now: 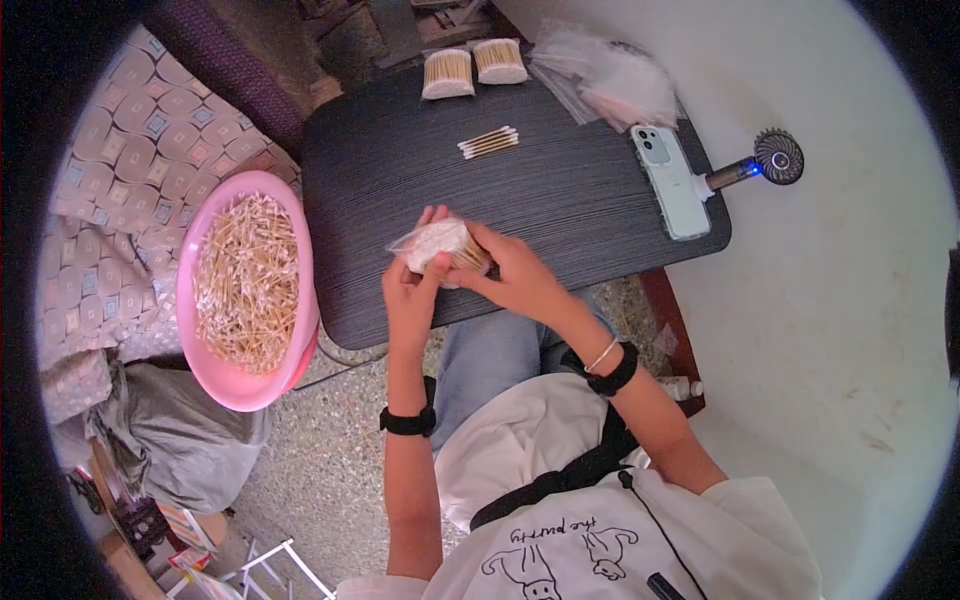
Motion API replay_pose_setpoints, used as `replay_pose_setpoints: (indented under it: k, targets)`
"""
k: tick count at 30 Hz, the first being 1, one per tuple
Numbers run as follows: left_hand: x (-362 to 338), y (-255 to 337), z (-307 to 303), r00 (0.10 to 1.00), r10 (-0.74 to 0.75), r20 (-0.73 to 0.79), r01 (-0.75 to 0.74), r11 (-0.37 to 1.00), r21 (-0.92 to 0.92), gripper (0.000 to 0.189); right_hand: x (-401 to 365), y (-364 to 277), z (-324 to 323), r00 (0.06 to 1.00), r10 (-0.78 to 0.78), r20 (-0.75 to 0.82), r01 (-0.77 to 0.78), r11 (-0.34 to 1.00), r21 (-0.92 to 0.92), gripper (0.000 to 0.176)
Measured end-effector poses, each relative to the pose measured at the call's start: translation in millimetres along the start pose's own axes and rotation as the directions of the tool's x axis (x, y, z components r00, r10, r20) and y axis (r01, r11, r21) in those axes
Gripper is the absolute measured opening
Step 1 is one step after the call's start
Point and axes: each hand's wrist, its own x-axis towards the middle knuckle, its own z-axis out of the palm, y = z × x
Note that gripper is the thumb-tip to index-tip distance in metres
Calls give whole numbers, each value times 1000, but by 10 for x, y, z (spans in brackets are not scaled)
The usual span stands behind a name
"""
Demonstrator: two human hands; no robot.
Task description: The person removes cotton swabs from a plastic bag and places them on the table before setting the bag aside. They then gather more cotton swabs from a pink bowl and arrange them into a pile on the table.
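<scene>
Above the near part of the dark table, both hands are closed around a clear bag of cotton swabs, its white cotton tips turned up toward me. My left hand grips the bag's left side, where loose plastic sticks out. My right hand holds the right side, with the wooden sticks showing beside its fingers. Farther off, a few loose cotton swabs lie on the table. Two filled packs of swabs, a left pack and a right pack, rest at the far edge.
A pink basin heaped with loose swabs stands left of the table. Clear plastic bags lie at the far right corner. A phone and a small fan are at the right edge, near the white wall.
</scene>
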Motion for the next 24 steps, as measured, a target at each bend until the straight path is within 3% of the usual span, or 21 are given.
replay_pose_setpoints:
  k: [1,4,7,13,16,19,22,24]
  targets:
    - [-2,-6,-14,1000,2,17,-2,1000,-2,34,3,-41,-31,997,32,71,-30,999,-26,49]
    - [-23,-58,-117,995,-33,95,30,999,36,42,-4,-72,22,982,185,37,-182,980,-77,43]
    - [-54,-69,-177,973,-126,193,86,975,203,57,8,87,135,979,175,-108,-123,919,375,42]
    - [-47,-49,-143,967,-132,218,59,949,311,47,17,175,86,977,154,-144,-80,902,425,44]
    - [-57,-38,-129,978,-129,162,106,984,144,42,32,96,36,982,167,-92,-97,852,514,44]
    - [-47,26,-101,980,-144,135,139,989,41,34,69,158,6,987,45,-154,15,928,371,43]
    - [-62,-18,-70,983,-145,114,133,985,110,30,50,109,-37,973,198,-122,-102,835,540,37]
    - [-65,-37,-95,980,-162,113,144,978,153,30,44,55,-65,971,195,-140,-95,848,521,32]
